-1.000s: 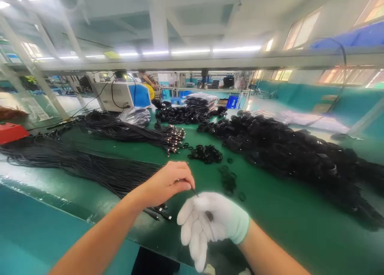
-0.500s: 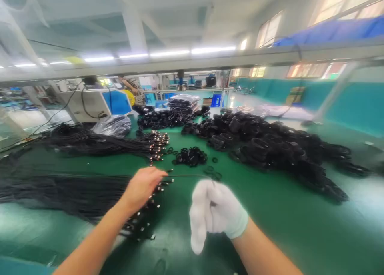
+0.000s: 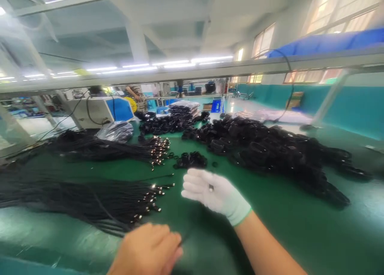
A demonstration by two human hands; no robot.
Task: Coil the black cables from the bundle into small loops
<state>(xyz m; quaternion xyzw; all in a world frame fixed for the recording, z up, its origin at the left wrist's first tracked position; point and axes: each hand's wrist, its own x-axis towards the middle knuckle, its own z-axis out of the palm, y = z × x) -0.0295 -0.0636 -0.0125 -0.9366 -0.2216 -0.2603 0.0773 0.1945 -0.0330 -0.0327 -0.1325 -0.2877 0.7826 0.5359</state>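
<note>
A thin black cable (image 3: 185,238) runs from my bare left hand (image 3: 147,249), grip pinched together on it low over the green surface (image 3: 270,227). My gloved right hand (image 3: 213,191) lies palm up, fingers apart, a small dark piece (image 3: 211,187) on it. Cable bundle (image 3: 90,199) lies just left; small black rings (image 3: 190,160) beyond.

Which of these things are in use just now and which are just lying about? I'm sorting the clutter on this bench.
In hand:
- left hand, closed on a thin black cable
- right hand, gloved, small dark piece at its fingers
- nearest cable bundle

Lying about:
- small pile of black rings
- big heap of coiled cables
- far cable bundle
- white and blue machine
</note>
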